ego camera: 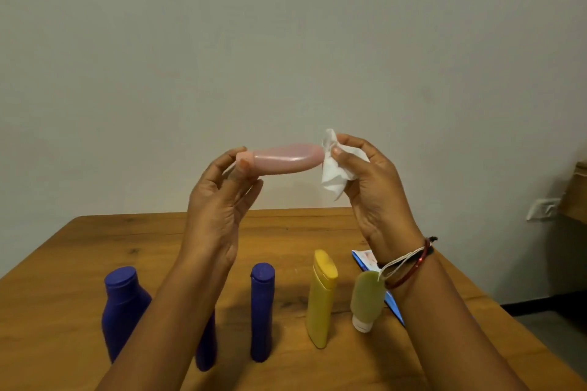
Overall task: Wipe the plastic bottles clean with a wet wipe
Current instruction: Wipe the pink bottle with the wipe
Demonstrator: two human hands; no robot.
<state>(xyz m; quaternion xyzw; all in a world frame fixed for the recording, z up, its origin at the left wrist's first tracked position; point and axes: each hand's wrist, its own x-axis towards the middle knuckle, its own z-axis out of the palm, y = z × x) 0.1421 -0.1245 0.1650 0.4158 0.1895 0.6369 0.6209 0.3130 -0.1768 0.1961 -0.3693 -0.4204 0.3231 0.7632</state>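
Below the hands the desk (79, 247) is carrying four bottles standing in a row, well clear. Up high, the pink bottle (282, 159) is lying sideways, its long axis spanning both hands: the left hand (219, 197) is pinching the cap end, the right hand (371, 181) is clutching the wet wipe (332, 173) against the base, open air all round.

Both bare forearms rise from the bottom edge, lifted to chest height, palms turned toward each other. The left hand (219, 197) pinches with thumb and fingertips at the top, its remaining fingers loosely extended. The right hand (368, 181) has thumb and fingers curled in a grip. Red and white threads circle the right wrist.
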